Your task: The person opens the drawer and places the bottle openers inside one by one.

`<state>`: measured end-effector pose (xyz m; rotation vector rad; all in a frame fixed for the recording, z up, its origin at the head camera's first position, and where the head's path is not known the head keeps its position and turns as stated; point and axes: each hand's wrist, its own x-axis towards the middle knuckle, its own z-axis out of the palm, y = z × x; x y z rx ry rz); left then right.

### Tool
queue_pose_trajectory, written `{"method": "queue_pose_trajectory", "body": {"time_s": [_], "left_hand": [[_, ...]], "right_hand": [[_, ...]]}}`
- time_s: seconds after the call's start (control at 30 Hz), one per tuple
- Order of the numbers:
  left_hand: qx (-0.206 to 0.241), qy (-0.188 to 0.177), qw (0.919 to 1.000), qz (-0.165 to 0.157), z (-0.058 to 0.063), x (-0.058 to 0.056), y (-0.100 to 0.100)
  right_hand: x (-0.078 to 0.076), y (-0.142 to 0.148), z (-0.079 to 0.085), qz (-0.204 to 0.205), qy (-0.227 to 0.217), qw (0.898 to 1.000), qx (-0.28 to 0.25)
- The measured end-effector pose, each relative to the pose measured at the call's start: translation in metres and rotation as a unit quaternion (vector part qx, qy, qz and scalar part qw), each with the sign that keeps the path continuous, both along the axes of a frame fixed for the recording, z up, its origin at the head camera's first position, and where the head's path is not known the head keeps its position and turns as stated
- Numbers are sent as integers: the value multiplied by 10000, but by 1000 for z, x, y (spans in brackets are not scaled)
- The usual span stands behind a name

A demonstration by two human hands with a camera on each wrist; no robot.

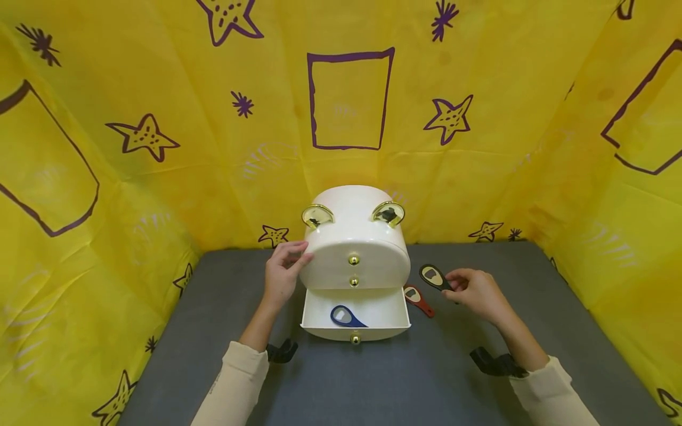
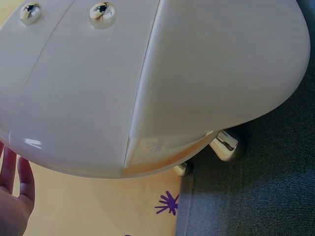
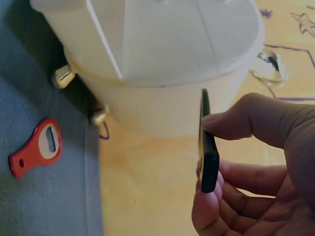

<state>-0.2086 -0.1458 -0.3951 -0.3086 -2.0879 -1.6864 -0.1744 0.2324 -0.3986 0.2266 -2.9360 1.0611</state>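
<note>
In the head view my right hand (image 1: 475,291) pinches a black bottle opener (image 1: 434,276) by its handle, off the right side of the white drawer box (image 1: 354,216). The right wrist view shows this black opener edge-on between thumb and fingers. My left hand (image 1: 282,270) rests against the box's left side with its fingers fairly straight. The lowest drawer (image 1: 385,307) is pulled out, with a blue bottle opener (image 1: 345,316) lying in it. A red bottle opener (image 1: 421,300) lies on the table just right of that drawer.
The box has gold knobs (image 1: 354,260) down its front, gold ear-shaped pieces (image 1: 318,216) on top and small shiny feet (image 2: 224,146). It stands on a dark grey table (image 1: 373,390), enclosed by yellow cloth walls (image 1: 213,195) with purple drawings.
</note>
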Motion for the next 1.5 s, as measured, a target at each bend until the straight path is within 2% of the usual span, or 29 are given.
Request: {"method": "queue_pose_trajectory", "body": {"time_s": [0.13, 0.33, 0.77, 1.13, 1.5], "left_hand": [[-4, 14, 10000, 17, -1, 0, 0], [30, 49, 10000, 22, -3, 0, 0], [59, 53, 10000, 28, -5, 1, 1], [49, 56, 10000, 39, -3, 0, 1], [148, 61, 9999, -48, -4, -3, 1]], "right_hand": [[3, -3, 4, 239, -171, 9996, -54], [5, -10, 4, 633, -166, 9977, -183], [0, -31, -14, 1103, -155, 9936, -197], [-6, -53, -29, 1313, 201, 9907, 294], [-7, -67, -33, 1178, 347, 9894, 781]]}}
